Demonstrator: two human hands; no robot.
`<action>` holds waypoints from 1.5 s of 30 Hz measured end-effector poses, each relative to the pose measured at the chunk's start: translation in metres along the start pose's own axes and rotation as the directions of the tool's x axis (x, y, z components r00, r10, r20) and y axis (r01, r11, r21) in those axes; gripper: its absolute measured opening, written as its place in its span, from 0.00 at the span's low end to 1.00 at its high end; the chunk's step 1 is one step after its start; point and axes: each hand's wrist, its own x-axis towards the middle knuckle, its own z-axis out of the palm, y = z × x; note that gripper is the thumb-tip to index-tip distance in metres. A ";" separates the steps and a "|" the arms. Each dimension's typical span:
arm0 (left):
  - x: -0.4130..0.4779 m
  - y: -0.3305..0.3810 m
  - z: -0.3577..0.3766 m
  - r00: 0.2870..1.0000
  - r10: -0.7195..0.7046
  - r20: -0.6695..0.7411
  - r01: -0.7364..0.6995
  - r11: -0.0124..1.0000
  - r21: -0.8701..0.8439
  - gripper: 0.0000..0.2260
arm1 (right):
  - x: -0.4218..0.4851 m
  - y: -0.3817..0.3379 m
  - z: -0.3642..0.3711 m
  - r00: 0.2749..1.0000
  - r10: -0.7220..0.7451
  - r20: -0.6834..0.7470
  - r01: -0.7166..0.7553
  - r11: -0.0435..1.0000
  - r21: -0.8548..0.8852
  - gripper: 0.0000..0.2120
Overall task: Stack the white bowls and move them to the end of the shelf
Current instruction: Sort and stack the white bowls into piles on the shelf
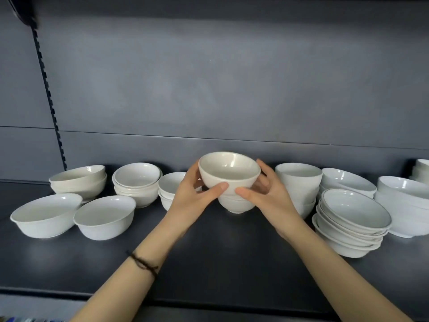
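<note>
As the shelf (209,252) runs from the left: 2 single bowls near, leftmost bowl (46,214) and second single bowl (104,216). 3 stacks farther back: cream stack (79,182), middle stack (137,184), small stack (171,183), the last part hidden by the left grip (195,198). Centre: left grip and right grip (269,196) clasp the top bowl (228,173) from both sides, thumbs on its near wall, fingers round its sides. It sits over a lower bowl (236,204) standing on the shelf; nested or just clear, can't tell. Right: 5 stacks, namely deep stack (299,182), shallow stack (348,182), rimmed stack (352,219), big stack (404,205), and edge stack (421,168) cut off by frame. Bowls per stack hard to count.
</note>
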 end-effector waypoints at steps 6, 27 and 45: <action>0.043 -0.008 0.032 0.995 0.068 -0.067 -0.073 0.994 -0.078 0.26 | 0.029 -0.005 -0.001 0.990 -0.127 -0.067 0.128 0.992 0.010 0.25; 0.042 -0.069 0.038 0.997 0.027 0.069 -0.027 1.000 -0.004 0.21 | 0.033 0.054 -0.021 1.000 0.015 0.013 -0.011 0.963 -0.270 0.48; 0.037 -0.070 0.023 0.999 -0.032 0.042 0.011 0.906 0.422 0.35 | 0.021 0.056 -0.009 0.970 -0.137 -0.201 0.006 0.838 -0.546 0.28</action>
